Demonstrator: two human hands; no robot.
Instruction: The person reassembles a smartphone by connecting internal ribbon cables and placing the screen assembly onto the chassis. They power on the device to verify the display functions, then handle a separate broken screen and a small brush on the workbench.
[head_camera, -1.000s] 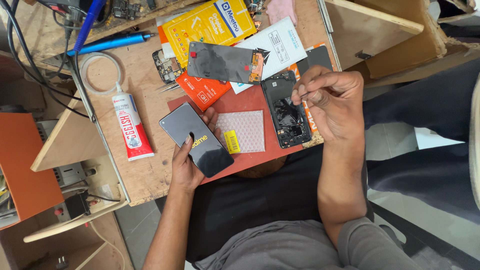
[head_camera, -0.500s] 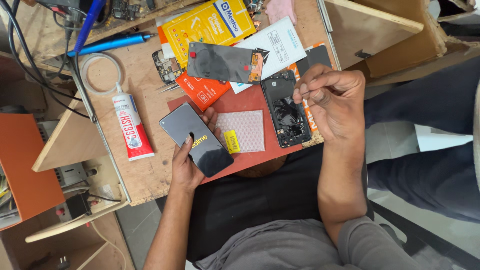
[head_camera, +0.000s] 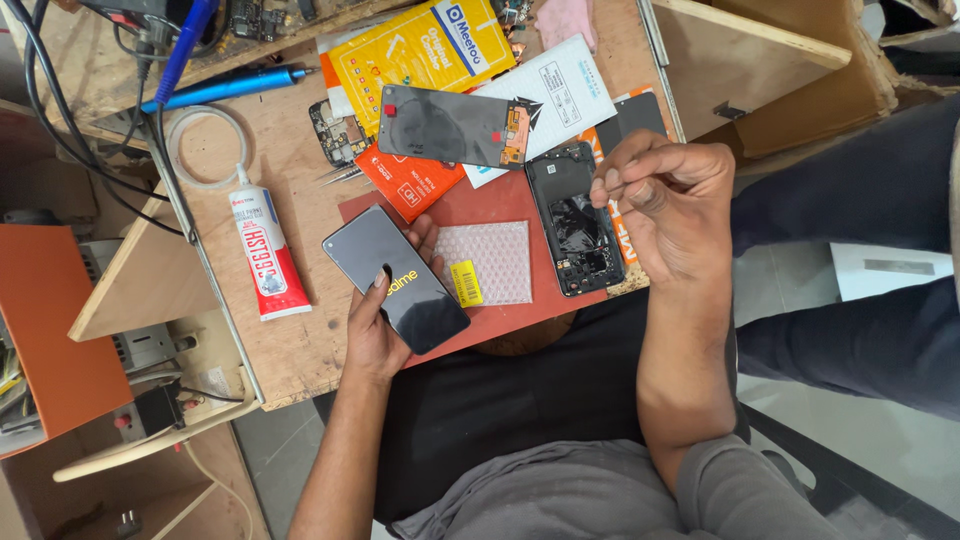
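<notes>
My left hand (head_camera: 385, 325) grips a dark phone back cover (head_camera: 395, 278) at its lower edge, over the front of a red mat (head_camera: 500, 205). My right hand (head_camera: 665, 200) hovers over the mat's right side, fingers pinched together on something too small to make out. Just left of that hand an opened black phone (head_camera: 575, 220) lies face down with its insides showing. A small bubble-wrap bag with a yellow sticker (head_camera: 485, 262) rests between the two hands. A dark screen panel (head_camera: 450, 127) lies further back on the bench.
A white and red glue tube (head_camera: 268, 255) lies left of the mat, with a coil of clear tubing (head_camera: 205, 148) and a blue pen-shaped tool (head_camera: 235, 88) behind it. Yellow (head_camera: 420, 50), orange and white packets sit at the back. Another person's dark trouser legs (head_camera: 850, 280) are at the right.
My right hand has shifted slightly, fingers still pinched near the opened phone. The left hand and the back cover have stayed put.
</notes>
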